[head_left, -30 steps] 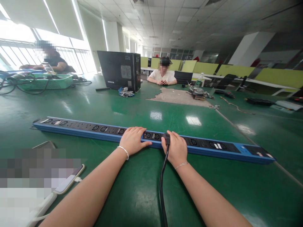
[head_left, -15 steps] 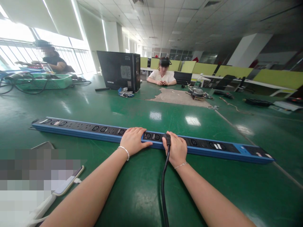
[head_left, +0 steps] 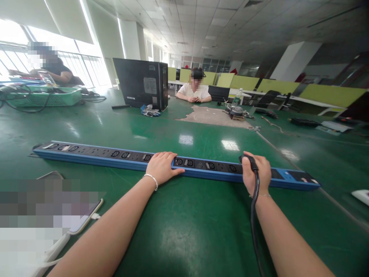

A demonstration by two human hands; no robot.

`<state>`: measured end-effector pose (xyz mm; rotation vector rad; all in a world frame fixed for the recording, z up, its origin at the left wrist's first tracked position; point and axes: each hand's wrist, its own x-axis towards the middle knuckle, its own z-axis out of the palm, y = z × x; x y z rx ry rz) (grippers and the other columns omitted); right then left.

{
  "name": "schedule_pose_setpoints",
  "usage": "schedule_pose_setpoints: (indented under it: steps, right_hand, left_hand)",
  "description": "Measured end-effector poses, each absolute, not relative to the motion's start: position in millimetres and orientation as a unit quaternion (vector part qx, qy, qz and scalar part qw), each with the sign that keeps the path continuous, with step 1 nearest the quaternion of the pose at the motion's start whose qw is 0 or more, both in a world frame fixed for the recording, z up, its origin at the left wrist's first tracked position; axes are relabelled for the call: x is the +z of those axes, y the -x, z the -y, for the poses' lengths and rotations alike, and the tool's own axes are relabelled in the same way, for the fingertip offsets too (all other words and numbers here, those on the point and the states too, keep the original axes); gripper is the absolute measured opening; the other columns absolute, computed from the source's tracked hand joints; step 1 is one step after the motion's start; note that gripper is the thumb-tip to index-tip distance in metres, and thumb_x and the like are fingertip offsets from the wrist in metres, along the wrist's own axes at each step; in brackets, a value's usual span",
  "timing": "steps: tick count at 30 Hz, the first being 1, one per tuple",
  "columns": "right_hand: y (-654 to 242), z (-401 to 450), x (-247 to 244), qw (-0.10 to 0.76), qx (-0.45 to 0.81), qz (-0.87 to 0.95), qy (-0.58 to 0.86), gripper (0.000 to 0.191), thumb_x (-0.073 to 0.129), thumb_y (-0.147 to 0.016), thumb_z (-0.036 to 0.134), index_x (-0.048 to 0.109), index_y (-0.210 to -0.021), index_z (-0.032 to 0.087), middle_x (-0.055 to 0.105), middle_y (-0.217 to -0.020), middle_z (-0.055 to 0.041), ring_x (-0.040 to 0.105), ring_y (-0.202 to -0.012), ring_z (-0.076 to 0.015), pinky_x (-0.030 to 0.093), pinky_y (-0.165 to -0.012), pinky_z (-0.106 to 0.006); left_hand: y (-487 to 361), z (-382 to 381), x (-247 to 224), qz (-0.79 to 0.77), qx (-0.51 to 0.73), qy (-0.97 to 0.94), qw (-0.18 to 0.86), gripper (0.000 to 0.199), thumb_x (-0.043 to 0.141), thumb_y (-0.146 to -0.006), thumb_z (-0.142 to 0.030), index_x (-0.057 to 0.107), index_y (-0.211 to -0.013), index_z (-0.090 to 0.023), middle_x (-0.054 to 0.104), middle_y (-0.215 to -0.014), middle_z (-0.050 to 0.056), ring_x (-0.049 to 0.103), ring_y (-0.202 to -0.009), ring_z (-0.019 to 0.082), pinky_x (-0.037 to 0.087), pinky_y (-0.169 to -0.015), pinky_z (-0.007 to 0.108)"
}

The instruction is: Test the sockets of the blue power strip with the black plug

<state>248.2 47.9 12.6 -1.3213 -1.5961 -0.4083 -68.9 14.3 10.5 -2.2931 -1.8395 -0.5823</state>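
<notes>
The left hand's grip [head_left: 161, 166] clasps the power strip [head_left: 213, 175] lying across the bench [head_left: 178, 227], while the right hand [head_left: 261, 173] pinches the plug [head_left: 253, 164] above it, best held square to the sockets [head_left: 188, 163], cable [head_left: 254, 219] slack.

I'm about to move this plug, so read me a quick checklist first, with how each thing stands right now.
1. Plug held in the right grip: ok.
2. Left grip on the strip: ok, though how firmly it presses, I cannot tell.
3. Strip lying on the table: ok.
4. Sockets between the grips free: ok, nothing is plugged into them.
5. Cord clear of the left grip: ok, it runs down beside the right forearm.
6. Pins lined up with a socket: cannot tell, the pins are out of sight.
</notes>
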Motion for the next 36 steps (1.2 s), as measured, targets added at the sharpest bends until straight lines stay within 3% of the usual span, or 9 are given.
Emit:
schedule_pose_setpoints:
  steps: [8, 17, 25, 36]
  right_hand:
    - [-283, -57, -7, 0.483, -0.07, 0.621, 0.614, 0.044, 0.041, -0.081, 0.049, 0.069, -0.087, 0.016, 0.065, -0.079, -0.0077, 0.058, -0.081, -0.0213, 0.042, -0.078, -0.034]
    - [-281, -54, -7, 0.448, -0.07, 0.636, 0.624, 0.044, 0.04, -0.08, 0.048, 0.07, -0.09, 0.017, 0.064, -0.077, -0.0063, 0.058, -0.081, -0.0222, 0.042, -0.078, -0.033]
    - [-283, -51, -7, 0.426, -0.083, 0.655, 0.619, 0.042, 0.041, -0.08, 0.046, 0.069, -0.092, 0.018, 0.066, -0.083, -0.0073, 0.059, -0.086, -0.0231, 0.044, -0.081, -0.035]
    - [-284, -46, -18, 0.401, -0.152, 0.695, 0.576, 0.04, 0.041, -0.085, 0.04, 0.066, -0.101, 0.014, 0.065, -0.108, -0.0097, 0.058, -0.102, -0.0215, 0.04, -0.095, -0.037]
  left_hand:
    - [70, -15, 10, 0.611, -0.191, 0.764, 0.076, 0.064, 0.046, -0.073, -0.067, 0.053, -0.118, -0.023, 0.06, -0.118, 0.006, 0.051, -0.111, 0.024, 0.032, -0.099, 0.036]
    - [70, -16, 7, 0.603, -0.201, 0.766, 0.099, 0.065, 0.045, -0.072, -0.068, 0.054, -0.116, -0.022, 0.061, -0.116, 0.006, 0.053, -0.108, 0.023, 0.034, -0.096, 0.036]
    - [71, -17, 6, 0.598, -0.206, 0.768, 0.098, 0.065, 0.045, -0.072, -0.069, 0.054, -0.116, -0.021, 0.061, -0.115, 0.006, 0.053, -0.108, 0.024, 0.034, -0.096, 0.037]
    - [71, -17, 6, 0.594, -0.21, 0.77, 0.098, 0.064, 0.045, -0.073, -0.067, 0.054, -0.116, -0.02, 0.061, -0.115, 0.007, 0.053, -0.108, 0.024, 0.035, -0.096, 0.038]
